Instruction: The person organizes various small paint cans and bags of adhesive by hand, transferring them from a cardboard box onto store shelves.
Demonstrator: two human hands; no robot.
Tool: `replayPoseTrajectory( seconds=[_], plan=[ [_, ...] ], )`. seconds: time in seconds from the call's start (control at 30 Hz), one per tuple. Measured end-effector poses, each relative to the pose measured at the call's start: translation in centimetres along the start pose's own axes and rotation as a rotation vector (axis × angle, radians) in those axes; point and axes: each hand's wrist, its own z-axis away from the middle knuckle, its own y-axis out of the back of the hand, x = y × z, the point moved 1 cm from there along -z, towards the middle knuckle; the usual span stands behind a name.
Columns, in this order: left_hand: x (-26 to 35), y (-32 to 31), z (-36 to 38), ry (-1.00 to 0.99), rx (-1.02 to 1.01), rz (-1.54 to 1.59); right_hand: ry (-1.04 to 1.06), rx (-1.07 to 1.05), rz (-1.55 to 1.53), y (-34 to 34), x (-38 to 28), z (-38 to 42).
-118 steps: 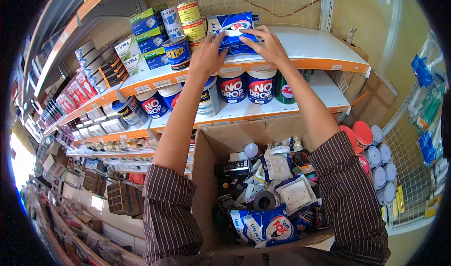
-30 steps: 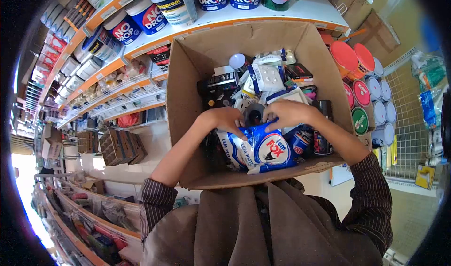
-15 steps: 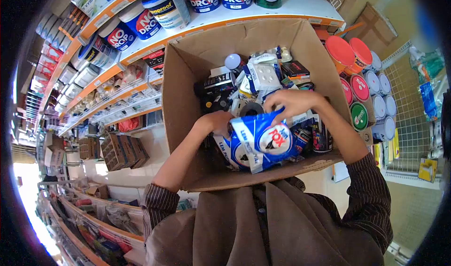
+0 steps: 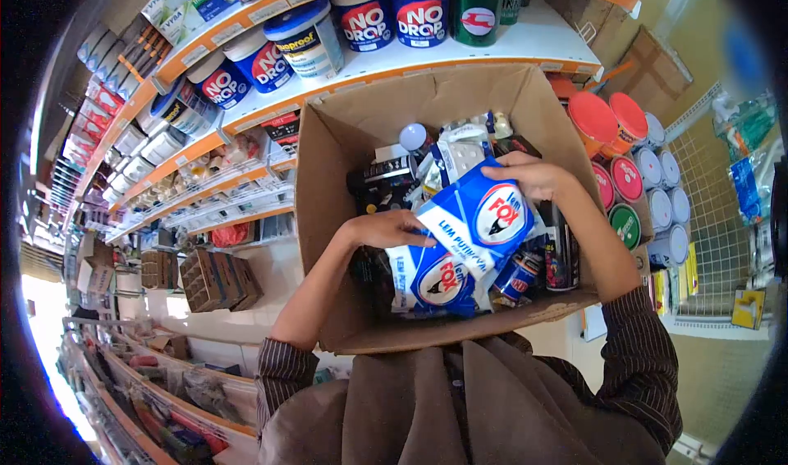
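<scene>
A blue and white Lem FOX glue packet [image 4: 480, 219] lies tilted between my two hands, its label facing up. My right hand [image 4: 529, 178] pinches its upper right corner. At its left edge my left hand [image 4: 386, 229] is closed, with the thumb on top and most fingers hidden. Under it a second glue packet [image 4: 443, 283] shows its lower part, close to the near wall of the cardboard box [image 4: 332, 305]. Other goods lie around them in the box, among them a black spray can [image 4: 561, 256] and a white blister-like pack [image 4: 464, 155].
Shelves with paint tubs [image 4: 363, 18] stand behind the box. Stacked pails with red lids [image 4: 591, 116] and white lids are on the right. On the left, brown cartons [image 4: 215, 280] sit on the floor by more shelving.
The upper glue packet has turned flatter, and its right end has risen toward the far side with my right hand. More of the lower packet's label shows. The view has shifted slightly.
</scene>
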Motion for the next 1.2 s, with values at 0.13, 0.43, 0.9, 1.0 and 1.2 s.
replayPoseTrajectory(
  seconds=[0.13, 0.43, 0.9, 1.0, 1.2],
  plan=[
    [0.1, 1.7, -1.2, -0.062, 0.375, 0.422, 0.080, 0.076, -0.186, 2.6, -0.3, -0.1],
    [-4.5, -1.2, -2.1, 0.012, 0.482, 1.864, 0.039, 0.076, 0.333, 5.6, 3.0, -1.9],
    [-3.5, -8.1, -3.3, 0.122, 1.132, 0.952, -0.117, -0.042, -0.070, 3.2, 2.3, -2.0],
    [-3.9, -8.4, -3.7, 0.022, 1.054, 0.627, -0.150, -0.051, -0.081, 1.6, 1.1, -0.7],
    [-1.8, -7.0, -2.7, 0.027, 0.889, 0.506, -0.024, -0.083, -0.078, 1.7, 0.6, -0.9]
  ],
)
